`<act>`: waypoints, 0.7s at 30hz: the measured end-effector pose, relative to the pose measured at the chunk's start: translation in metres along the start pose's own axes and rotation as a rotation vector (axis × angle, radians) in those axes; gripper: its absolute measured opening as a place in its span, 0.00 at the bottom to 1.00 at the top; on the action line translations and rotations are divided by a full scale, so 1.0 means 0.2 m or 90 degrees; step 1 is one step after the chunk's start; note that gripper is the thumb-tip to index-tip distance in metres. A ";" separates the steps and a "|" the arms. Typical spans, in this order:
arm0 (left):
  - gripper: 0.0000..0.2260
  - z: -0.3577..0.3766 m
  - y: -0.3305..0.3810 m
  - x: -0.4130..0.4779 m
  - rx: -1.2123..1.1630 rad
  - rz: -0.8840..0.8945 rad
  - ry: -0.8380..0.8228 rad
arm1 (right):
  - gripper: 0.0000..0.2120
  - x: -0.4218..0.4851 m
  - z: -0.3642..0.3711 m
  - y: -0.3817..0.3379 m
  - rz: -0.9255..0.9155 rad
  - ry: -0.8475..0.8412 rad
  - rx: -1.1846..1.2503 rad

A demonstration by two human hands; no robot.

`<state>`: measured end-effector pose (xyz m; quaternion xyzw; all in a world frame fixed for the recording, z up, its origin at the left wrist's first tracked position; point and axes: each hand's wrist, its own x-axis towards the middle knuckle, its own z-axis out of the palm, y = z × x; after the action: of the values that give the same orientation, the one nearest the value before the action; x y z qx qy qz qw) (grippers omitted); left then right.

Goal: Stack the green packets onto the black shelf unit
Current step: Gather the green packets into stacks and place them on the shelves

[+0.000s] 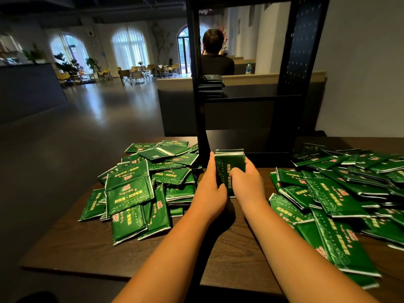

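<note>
Holding bundle [229, 165] at frame centre, left hand [211, 184] and right hand [247, 182] fingers curled round it | done: one stack [211, 86] on shelf [253, 98], upper centre | to do: left heap [135, 189], right heap [338, 193], most packets unshelved

Nothing printed here can be read. On the desk [218, 248], each face-up packet in the left heap [129, 191] by the left edge bears a line of yellow characters along its length and a small red-pink emblem at one end, all too blurred to read. The right heap [334, 193] by the right edge shows the same print. So does the stack of green packets [229, 165] held between the left hand [211, 184] and right hand [247, 182], where the right hand partly covers it. The back-up packet [156, 155] near the far edge has a small pale square, illegible.
</note>
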<state>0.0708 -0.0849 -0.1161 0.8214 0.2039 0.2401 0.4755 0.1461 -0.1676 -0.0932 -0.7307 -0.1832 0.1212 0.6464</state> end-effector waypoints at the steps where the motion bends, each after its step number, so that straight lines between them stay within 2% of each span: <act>1: 0.44 0.00 0.00 0.00 0.000 0.004 0.001 | 0.25 0.00 -0.01 0.00 -0.004 -0.004 -0.020; 3: 0.43 0.01 -0.01 0.00 0.002 0.018 0.006 | 0.28 -0.02 -0.03 0.01 -0.014 -0.016 -0.040; 7: 0.38 0.02 0.00 0.00 -0.013 0.034 0.036 | 0.18 -0.03 -0.07 0.00 -0.052 -0.017 -0.053; 11: 0.35 -0.01 0.08 -0.01 -0.038 0.055 0.054 | 0.14 0.00 -0.13 -0.09 -0.073 -0.019 -0.053; 14: 0.35 -0.06 0.20 -0.01 -0.055 0.116 -0.001 | 0.12 0.06 -0.19 -0.25 -0.099 -0.008 -0.052; 16: 0.39 -0.09 0.29 0.01 -0.038 0.171 -0.045 | 0.12 0.10 -0.23 -0.36 -0.111 -0.005 -0.062; 19: 0.41 -0.11 0.40 0.09 0.065 0.214 0.026 | 0.10 0.11 -0.27 -0.51 -0.135 -0.027 -0.084; 21: 0.37 -0.14 0.48 0.14 0.090 0.227 0.076 | 0.10 0.11 -0.29 -0.59 -0.161 -0.046 -0.074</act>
<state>0.0880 -0.0947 -0.0143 0.8602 0.0992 0.3541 0.3533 0.1765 -0.1983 0.0324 -0.7331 -0.3042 0.0542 0.6059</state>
